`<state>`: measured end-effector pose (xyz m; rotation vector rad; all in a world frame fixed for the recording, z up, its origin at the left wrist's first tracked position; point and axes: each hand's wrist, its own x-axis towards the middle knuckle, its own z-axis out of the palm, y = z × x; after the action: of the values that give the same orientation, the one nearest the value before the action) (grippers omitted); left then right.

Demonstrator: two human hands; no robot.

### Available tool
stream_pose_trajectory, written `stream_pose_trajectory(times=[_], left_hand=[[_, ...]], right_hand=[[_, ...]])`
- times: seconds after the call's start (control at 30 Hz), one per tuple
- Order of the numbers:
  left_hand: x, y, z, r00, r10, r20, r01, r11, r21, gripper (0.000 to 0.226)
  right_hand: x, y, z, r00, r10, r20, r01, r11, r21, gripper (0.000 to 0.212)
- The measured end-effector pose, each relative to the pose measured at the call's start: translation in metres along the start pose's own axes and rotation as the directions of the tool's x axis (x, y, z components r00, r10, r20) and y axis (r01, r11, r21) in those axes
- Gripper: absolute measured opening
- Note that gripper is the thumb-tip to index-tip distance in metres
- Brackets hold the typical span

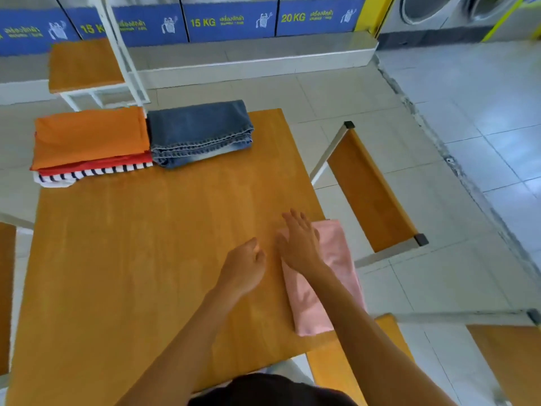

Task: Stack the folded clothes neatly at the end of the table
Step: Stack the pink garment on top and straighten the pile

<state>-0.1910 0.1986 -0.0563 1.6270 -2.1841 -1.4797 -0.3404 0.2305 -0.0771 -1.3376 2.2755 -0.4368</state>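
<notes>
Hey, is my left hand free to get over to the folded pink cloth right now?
Probably yes. The left hand is loosely curled on bare tabletop, holding nothing, right beside the pink cloth. Only the right hand, lying flat on the cloth's far end, takes up space; the near end is uncovered.

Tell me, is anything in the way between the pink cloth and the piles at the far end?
Nothing visible: bare wooden table lies between the folded pink cloth and the orange-topped pile beside the folded jeans.
</notes>
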Motion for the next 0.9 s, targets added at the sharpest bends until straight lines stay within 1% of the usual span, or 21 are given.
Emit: stream_pose_trajectory(times=[0.03,0.07,0.1,0.13,0.17,0.2,0.27,0.3,0.37,0.4,0.47,0.53,0.57,0.6,0.67,0.7,0.77,0.83,0.9], left_hand=[[-0.004,0.003,0.015,0.999,-0.025,0.038,0.025,1.000,0.007,0.048],[-0.007,0.006,0.029,0.997,-0.048,0.065,0.048,0.999,0.003,0.041],[-0.010,0.008,0.042,0.994,-0.068,0.081,0.068,0.998,0.003,0.026],[-0.014,0.013,0.052,0.992,-0.082,0.091,0.082,0.997,0.003,0.012],[-0.016,0.015,0.063,0.993,-0.086,0.082,0.086,0.996,0.000,0.011],[-0.018,0.016,0.074,0.994,-0.085,0.071,0.086,0.996,-0.004,0.010],[-0.023,0.016,0.090,0.997,-0.073,0.033,0.073,0.997,0.003,0.031],[-0.025,0.014,0.094,0.997,-0.075,0.010,0.074,0.997,0.012,0.038],[-0.028,0.009,0.096,0.995,-0.093,-0.034,0.094,0.995,0.028,0.041],[-0.027,0.005,0.094,0.993,-0.104,-0.051,0.106,0.994,0.034,0.040],[-0.027,-0.001,0.088,0.989,-0.118,-0.093,0.123,0.991,0.045,0.027],[-0.025,-0.010,0.081,0.976,-0.117,-0.183,0.132,0.988,0.075,0.014],[-0.027,-0.014,0.078,0.965,-0.121,-0.233,0.143,0.986,0.080,0.015],[-0.026,-0.021,0.077,0.950,-0.140,-0.280,0.169,0.982,0.081,0.021],[-0.031,-0.032,0.075,0.915,-0.202,-0.350,0.247,0.965,0.091,0.041],[-0.035,-0.036,0.074,0.890,-0.249,-0.382,0.309,0.945,0.104,0.052],[-0.045,-0.045,0.070,0.834,-0.349,-0.428,0.425,0.900,0.094,0.072],[-0.053,-0.056,0.065,0.796,-0.432,-0.424,0.467,0.884,-0.023,0.088],[-0.059,-0.065,0.060,0.779,-0.509,-0.366,0.473,0.860,-0.191,0.096]], right_hand=[[-0.003,0.019,-0.006,0.999,0.030,0.030,-0.027,0.997,-0.074,0.057],[-0.005,0.036,-0.011,0.997,0.054,0.054,-0.046,0.988,-0.149,0.062],[-0.006,0.051,-0.016,0.995,0.073,0.070,-0.057,0.977,-0.208,0.066],[-0.008,0.063,-0.019,0.993,0.084,0.078,-0.063,0.969,-0.240,0.068],[-0.009,0.071,-0.022,0.993,0.091,0.081,-0.068,0.965,-0.252,0.069],[-0.010,0.075,-0.023,0.992,0.094,0.081,-0.070,0.963,-0.262,0.071],[-0.010,0.075,-0.027,0.991,0.100,0.086,-0.067,0.941,-0.331,0.073],[-0.009,0.072,-0.029,0.989,0.112,0.099,-0.066,0.923,-0.379,0.074],[-0.007,0.067,-0.032,0.982,0.131,0.133,-0.060,0.896,-0.440,0.075],[-0.006,0.065,-0.032,0.982,0.131,0.135,-0.059,0.895,-0.443,0.076],[-0.007,0.064,-0.029,0.983,0.133,0.127,-0.070,0.911,-0.407,0.081],[-0.010,0.062,-0.022,0.976,0.163,0.142,-0.108,0.936,-0.334,0.089],[-0.012,0.061,-0.018,0.968,0.196,0.160,-0.142,0.944,-0.298,0.093],[-0.015,0.061,-0.015,0.956,0.237,0.174,-0.188,0.947,-0.259,0.098],[-0.020,0.062,-0.011,0.935,0.309,0.174,-0.279,0.943,-0.180,0.103],[-0.023,0.062,-0.011,0.931,0.326,0.167,-0.302,0.941,-0.150,0.102],[-0.025,0.063,-0.008,0.929,0.335,0.155,-0.322,0.941,-0.102,0.091],[-0.027,0.061,-0.004,0.925,0.353,0.141,-0.351,0.936,-0.034,0.082],[-0.028,0.058,0.001,0.915,0.383,0.127,-0.389,0.921,0.030,0.077]])
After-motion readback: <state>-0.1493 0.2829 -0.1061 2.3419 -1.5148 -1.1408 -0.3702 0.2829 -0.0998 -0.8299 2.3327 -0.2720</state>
